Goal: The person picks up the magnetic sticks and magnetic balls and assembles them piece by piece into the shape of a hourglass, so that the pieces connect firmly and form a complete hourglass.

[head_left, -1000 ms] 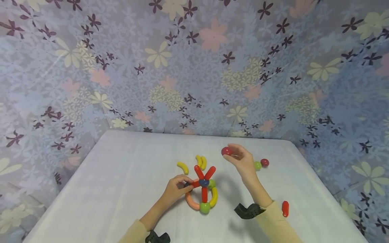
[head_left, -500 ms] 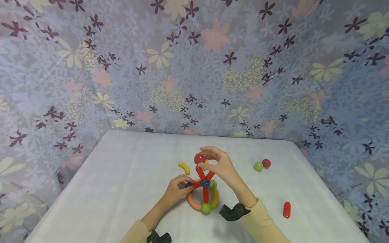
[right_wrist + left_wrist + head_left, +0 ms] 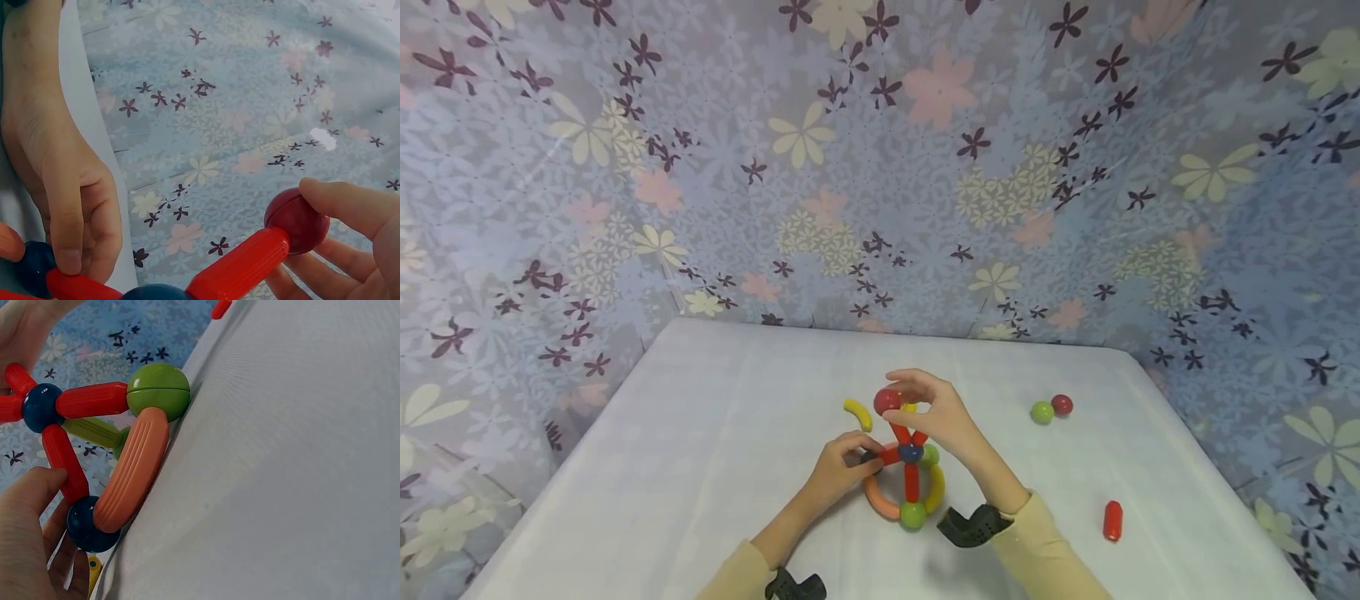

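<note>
Here, right grip [image 3: 936, 412] pinching red ball [image 3: 299, 220] against rod [image 3: 240, 265], left grip [image 3: 841, 464] holding blue ball [image 3: 82, 530]

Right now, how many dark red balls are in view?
2: one dark red ball in the right hand's grip, touching a red rod's end; another on the table, beside a green ball.

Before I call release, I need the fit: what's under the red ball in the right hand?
A red stick, slanting up from the central blue ball; its tip reaches the red ball. The spot between them is covered, so joining can't be confirmed.
</note>
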Available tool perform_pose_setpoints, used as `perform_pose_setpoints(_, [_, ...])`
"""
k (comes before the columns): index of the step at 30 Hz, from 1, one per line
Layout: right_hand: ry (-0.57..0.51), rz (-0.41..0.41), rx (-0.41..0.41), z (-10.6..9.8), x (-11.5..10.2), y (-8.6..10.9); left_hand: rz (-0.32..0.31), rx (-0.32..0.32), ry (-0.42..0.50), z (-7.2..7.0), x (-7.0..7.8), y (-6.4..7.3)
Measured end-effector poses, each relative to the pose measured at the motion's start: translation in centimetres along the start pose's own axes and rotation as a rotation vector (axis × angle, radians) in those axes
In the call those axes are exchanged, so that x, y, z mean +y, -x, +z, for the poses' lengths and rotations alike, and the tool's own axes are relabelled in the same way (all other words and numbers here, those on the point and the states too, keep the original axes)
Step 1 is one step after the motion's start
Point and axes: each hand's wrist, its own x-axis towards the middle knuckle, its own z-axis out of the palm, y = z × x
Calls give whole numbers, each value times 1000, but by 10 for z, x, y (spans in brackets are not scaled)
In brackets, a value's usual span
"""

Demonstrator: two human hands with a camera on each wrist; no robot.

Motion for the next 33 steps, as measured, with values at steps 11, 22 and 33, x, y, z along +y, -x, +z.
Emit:
perform_pose_setpoints(11, [-68, -6, 81, -26, 15, -4, -45, 28, 1, 0, 5, 2])
perform_pose_setpoints(22, [-105, 133, 586, -83, 75, -8, -54, 9, -28, -3, 43, 6])
perform_pose_setpoints(33, [41, 186, 946, -109, 161, 1, -79, 10, -18, -2, 47, 5])
